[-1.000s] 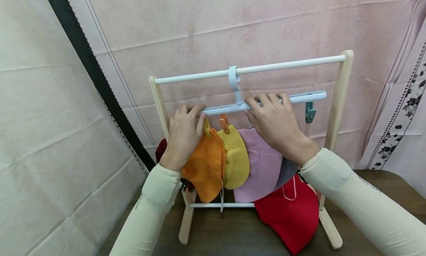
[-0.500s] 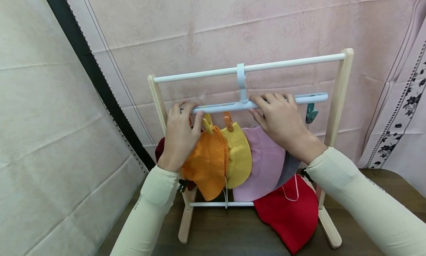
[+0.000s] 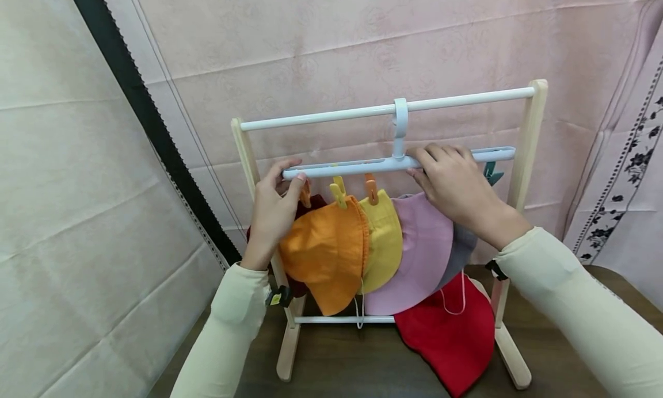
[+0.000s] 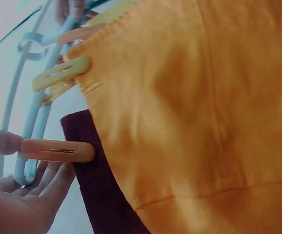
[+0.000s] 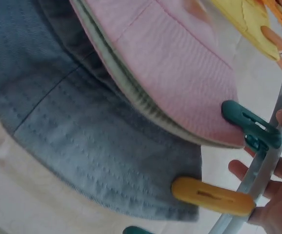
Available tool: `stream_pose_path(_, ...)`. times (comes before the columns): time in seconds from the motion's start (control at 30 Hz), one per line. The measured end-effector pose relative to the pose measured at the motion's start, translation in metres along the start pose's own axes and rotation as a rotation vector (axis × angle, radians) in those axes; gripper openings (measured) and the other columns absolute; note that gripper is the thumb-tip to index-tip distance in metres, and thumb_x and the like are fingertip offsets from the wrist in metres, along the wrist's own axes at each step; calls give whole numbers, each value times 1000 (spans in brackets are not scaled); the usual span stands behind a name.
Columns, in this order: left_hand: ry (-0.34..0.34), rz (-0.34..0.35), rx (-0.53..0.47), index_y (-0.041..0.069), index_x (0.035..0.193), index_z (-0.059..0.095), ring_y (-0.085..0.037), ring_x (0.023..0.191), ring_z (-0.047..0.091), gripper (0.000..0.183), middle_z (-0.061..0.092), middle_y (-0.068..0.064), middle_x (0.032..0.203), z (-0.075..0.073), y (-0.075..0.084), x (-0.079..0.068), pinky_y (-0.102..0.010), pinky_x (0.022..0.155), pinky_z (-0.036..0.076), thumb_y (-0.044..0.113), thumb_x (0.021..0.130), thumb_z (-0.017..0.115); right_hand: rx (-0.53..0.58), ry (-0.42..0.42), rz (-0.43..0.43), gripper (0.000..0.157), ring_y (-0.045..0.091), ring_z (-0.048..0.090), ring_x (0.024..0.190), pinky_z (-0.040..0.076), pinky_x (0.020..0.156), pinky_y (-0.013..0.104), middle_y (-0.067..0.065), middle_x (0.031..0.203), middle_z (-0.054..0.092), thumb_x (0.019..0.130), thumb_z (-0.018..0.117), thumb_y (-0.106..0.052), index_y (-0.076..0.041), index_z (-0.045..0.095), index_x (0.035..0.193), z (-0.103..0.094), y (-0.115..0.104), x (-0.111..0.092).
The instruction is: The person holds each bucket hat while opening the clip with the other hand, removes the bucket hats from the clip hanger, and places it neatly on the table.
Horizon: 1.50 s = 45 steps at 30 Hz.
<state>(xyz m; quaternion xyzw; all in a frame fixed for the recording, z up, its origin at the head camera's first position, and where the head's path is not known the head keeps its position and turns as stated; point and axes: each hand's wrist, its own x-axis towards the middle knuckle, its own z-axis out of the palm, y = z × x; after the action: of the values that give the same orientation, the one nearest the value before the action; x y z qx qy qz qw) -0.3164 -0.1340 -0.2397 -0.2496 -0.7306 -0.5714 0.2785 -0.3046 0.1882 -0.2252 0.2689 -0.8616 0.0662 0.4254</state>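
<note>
A light blue hanger (image 3: 357, 167) hooks over the white rail (image 3: 321, 117) of a wooden rack. My left hand (image 3: 271, 208) holds its left end between thumb and fingers, beside an orange clip (image 4: 58, 150) on a maroon hat (image 4: 90, 170). My right hand (image 3: 456, 182) grips the bar right of the hook (image 3: 399, 122). Between my hands hang an orange hat (image 3: 326, 242) on a yellow clip (image 3: 338, 192), a yellow hat (image 3: 383, 237) and a pink hat (image 3: 419, 254). Below my right hand, a yellow-orange clip (image 5: 211, 195) bears a grey-blue hat (image 5: 116, 151); a green clip (image 5: 251, 124) holds the pink one.
A red hat (image 3: 450, 335) with a white cord lies low at the rack's front right, over the lower bar (image 3: 344, 320). Wooden posts (image 3: 530, 133) flank the hanger closely. The rack stands on a dark wooden table (image 3: 362, 363), with a pink cloth (image 3: 414, 41) behind.
The hanger has slid rightward along the rail, carrying the clipped hats with it. My right hand has moved right with it; my left hand has shifted slightly left, to the bar's end.
</note>
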Motion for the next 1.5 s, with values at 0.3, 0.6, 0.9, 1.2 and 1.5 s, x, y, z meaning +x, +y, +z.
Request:
stream_pose_path(0.3,-24,-117,-152,-1,132,66,-11,86,74,33,74,-24,116,15,9,-9,-28,83,62,11,102,70,-50,24,88,29,49,53,134,26,121,69,28,133,64,106,62,-8,7,61,131,-3,2,-9)
stream_pose_path(0.6,12,-118,-229,-3,127,70,-14,90,77,31,77,-18,117,35,13,-26,-31,80,63,8,98,75,-67,219,46,41,53,51,125,41,112,61,37,134,57,99,67,-4,16,57,133,-11,-15,-21)
stream_pose_path(0.9,15,-61,-315,-5,121,72,-19,89,79,31,78,-20,113,60,23,-39,-34,77,64,4,93,80,102,208,-237,39,43,58,125,46,112,55,27,132,63,98,73,-5,10,63,132,4,-51,-18)
stream_pose_path(1.2,-81,-63,-265,-2,124,68,-25,99,78,31,78,-19,113,69,24,-47,-33,85,63,10,97,78,58,187,-233,33,37,65,117,43,114,58,19,121,72,98,76,-11,2,71,128,12,-48,-17)
stream_pose_path(1.5,-280,-92,85,6,148,49,-23,124,67,54,70,-9,130,60,19,-61,-45,109,52,33,106,67,81,202,-186,35,40,65,117,38,118,60,20,122,72,94,79,-7,3,71,127,9,-35,-23)
